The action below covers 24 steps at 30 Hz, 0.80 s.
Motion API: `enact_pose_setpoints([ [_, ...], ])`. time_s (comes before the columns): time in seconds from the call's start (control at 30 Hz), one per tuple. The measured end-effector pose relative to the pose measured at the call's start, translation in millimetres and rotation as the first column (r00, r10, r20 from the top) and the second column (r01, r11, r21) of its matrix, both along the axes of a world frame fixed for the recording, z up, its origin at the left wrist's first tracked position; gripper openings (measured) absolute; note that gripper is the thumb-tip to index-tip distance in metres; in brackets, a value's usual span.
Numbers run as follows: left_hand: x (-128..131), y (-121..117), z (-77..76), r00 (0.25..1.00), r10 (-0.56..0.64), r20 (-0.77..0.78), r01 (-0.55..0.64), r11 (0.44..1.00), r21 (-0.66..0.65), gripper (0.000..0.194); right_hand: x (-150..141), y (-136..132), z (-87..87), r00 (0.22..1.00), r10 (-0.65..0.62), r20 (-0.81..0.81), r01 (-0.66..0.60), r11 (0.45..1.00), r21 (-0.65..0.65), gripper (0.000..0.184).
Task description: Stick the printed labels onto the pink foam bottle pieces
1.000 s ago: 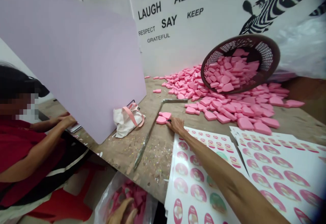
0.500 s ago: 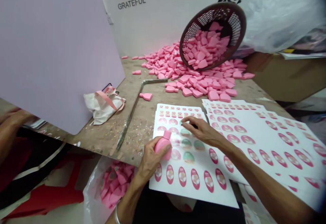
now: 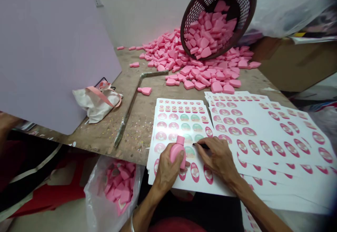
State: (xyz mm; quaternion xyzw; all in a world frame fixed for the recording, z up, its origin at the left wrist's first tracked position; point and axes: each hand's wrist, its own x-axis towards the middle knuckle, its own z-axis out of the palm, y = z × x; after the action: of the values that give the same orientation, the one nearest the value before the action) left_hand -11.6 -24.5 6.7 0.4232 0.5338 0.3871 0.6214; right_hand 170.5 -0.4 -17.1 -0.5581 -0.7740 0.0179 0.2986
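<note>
The bottle (image 3: 173, 151) is plain pink, as is the pile (image 3: 168, 53). The tool (image 3: 205, 146) is black. The sheet (image 3: 221, 187) is white, patterned with rows of pink ovals (image 3: 195, 172) and domes (image 3: 160, 135), some domes green. The basket (image 3: 252, 7) is dark brown with a lattice pattern. The bag (image 3: 96, 112) is cream with pink straps (image 3: 98, 96); the panel (image 3: 52, 52), pale lilac; the table (image 3: 137, 133), brown with speckles; the stool (image 3: 39, 201), red.

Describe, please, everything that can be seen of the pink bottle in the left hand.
The bottle is pink, with a rounded body and a short, narrower top. Its surface looks smooth, perhaps plastic or foam. The left hand grips it, thumb across the front, hiding part of the body. No label can be made out on the visible part. It is held over the sheet, top pointing forward; whether it touches the sheet, I cannot tell.
</note>
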Motion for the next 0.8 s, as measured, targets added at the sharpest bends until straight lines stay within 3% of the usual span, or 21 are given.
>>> enact_pose_setpoints([
  [0.17, 2.1, -0.2, -3.5, 0.999, -0.017, -0.041, 0.018, 1.0, 0.008, 0.04, 0.6, -6.5, -3.1, 0.998, 0.001, 0.055, -0.001, 1.0, 0.003, 0.012],
  [0.4, 1.7, -0.3, -5.8, 0.998, -0.024, -0.065, 0.026, 0.999, 0.024, 0.038, 1.3, -7.3, -6.2, 0.996, 0.074, -0.044, -0.077, 0.993, -0.087, 0.013],
  [0.6, 0.8, -0.7, -5.6, 0.997, -0.035, -0.074, 0.038, 0.999, 0.033, 0.038, 0.0, -10.6, -4.2, 0.999, -0.032, 0.016, 0.032, 0.999, 0.004, 0.013],
  [0.7, 0.6, -1.1, -7.1, 0.996, -0.034, -0.08, 0.038, 0.998, 0.043, 0.038, -0.4, -11.7, -3.5, 0.998, -0.014, 0.054, 0.015, 1.0, -0.017, 0.016],
  [0.8, 0.7, -1.4, -7.9, 0.996, -0.035, -0.085, 0.039, 0.998, 0.043, 0.037, 0.4, -12.1, -5.1, 0.999, 0.033, -0.009, -0.033, 0.998, -0.051, 0.015],
])
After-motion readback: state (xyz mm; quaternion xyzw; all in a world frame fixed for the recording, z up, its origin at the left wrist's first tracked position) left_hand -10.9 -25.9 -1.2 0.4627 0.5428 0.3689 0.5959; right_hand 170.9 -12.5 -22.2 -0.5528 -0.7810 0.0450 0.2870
